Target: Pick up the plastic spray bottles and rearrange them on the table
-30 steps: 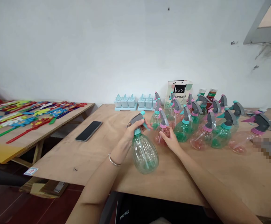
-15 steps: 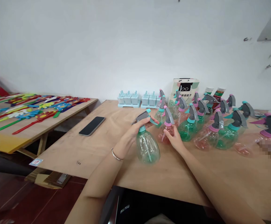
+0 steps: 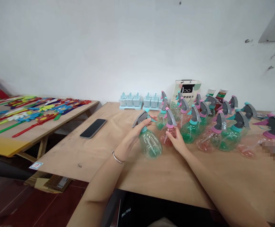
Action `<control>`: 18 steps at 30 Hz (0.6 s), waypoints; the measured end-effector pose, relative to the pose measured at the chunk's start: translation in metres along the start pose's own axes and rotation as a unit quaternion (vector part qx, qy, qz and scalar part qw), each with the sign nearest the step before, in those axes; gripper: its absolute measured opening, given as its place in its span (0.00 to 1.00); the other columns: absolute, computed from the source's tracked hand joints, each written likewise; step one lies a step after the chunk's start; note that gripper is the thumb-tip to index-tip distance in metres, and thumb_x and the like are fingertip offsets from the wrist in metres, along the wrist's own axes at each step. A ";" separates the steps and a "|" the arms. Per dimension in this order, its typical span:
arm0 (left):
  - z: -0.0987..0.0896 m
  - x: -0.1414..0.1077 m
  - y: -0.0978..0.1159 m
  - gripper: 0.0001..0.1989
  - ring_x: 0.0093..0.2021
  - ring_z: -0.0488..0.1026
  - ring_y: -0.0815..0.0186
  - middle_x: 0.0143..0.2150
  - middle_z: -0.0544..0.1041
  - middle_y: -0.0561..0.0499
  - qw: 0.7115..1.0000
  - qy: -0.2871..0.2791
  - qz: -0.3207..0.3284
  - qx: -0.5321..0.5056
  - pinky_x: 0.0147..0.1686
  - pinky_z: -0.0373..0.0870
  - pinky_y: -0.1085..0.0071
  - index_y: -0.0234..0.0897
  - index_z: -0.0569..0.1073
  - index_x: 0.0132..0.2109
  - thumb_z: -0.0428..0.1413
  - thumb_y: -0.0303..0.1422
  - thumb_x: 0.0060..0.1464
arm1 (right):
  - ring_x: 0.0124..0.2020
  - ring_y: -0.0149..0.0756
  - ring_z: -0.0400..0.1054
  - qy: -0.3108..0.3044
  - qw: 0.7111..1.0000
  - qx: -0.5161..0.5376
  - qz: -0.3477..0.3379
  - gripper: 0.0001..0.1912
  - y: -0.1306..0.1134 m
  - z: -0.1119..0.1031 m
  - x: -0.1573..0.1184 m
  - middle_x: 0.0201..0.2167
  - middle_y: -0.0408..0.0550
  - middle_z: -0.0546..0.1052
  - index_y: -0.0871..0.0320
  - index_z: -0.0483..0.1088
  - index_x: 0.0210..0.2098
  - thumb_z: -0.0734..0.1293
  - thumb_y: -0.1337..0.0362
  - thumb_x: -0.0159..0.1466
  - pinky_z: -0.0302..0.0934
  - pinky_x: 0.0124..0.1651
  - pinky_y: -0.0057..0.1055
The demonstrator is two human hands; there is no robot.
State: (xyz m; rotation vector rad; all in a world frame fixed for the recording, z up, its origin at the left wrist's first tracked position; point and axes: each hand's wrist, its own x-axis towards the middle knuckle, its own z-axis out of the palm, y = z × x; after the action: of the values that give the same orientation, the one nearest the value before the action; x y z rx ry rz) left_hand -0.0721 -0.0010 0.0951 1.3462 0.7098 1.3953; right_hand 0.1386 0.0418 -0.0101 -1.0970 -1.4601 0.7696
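Note:
My left hand [image 3: 135,131] is closed around the neck of a clear green spray bottle [image 3: 151,144] with a grey and turquoise trigger head. That bottle leans, its base toward the lower right. My right hand [image 3: 177,139] is wrapped about a pink spray bottle [image 3: 169,128], which stands upright with a grey and pink head; part of its body is hidden by my fingers. Just right of it is another green spray bottle [image 3: 189,132], followed by a pink one [image 3: 208,142]. Several more spray bottles stand close behind and to the right.
A black phone [image 3: 93,128] lies on the wooden table [image 3: 80,154] at left. Pale blue popsicle moulds [image 3: 130,101] and a paper bag [image 3: 186,91] stand along the wall. On the left table lie several colourful hand-shaped toys [image 3: 32,116].
The green bottle in my left hand has tilted, its base rising a little and its head dipping left. My right hand has stayed on the pink bottle.

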 end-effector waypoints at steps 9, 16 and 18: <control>-0.005 -0.003 0.010 0.16 0.35 0.73 0.63 0.31 0.77 0.50 0.968 0.050 0.087 0.229 0.40 0.70 0.67 0.39 0.77 0.31 0.59 0.47 0.54 | 0.48 0.47 0.74 0.001 1.000 -0.002 -0.003 0.29 0.001 -0.001 0.001 0.46 0.52 0.79 0.55 0.66 0.48 0.70 0.43 0.54 0.64 0.57 0.47; -0.067 0.005 0.002 0.15 0.27 0.68 0.68 0.26 0.71 0.55 0.902 0.164 0.103 0.386 0.32 0.67 0.70 0.38 0.77 0.42 0.62 0.42 0.52 | 0.46 0.45 0.74 -0.002 1.000 0.011 -0.006 0.28 -0.002 0.000 -0.001 0.44 0.51 0.79 0.55 0.65 0.47 0.71 0.45 0.54 0.65 0.55 0.45; -0.090 0.005 -0.005 0.16 0.33 0.74 0.64 0.32 0.76 0.51 0.895 0.202 0.100 0.385 0.38 0.71 0.67 0.37 0.76 0.44 0.62 0.42 0.50 | 0.46 0.45 0.74 -0.002 1.000 0.011 -0.007 0.28 -0.002 0.000 -0.001 0.43 0.51 0.79 0.55 0.65 0.47 0.70 0.45 0.55 0.65 0.55 0.45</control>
State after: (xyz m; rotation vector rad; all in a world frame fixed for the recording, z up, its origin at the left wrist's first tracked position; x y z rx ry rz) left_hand -0.1562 0.0259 0.0746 1.7792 1.5579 1.6594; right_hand 0.1377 0.0401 -0.0090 -1.0679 -1.4588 0.7771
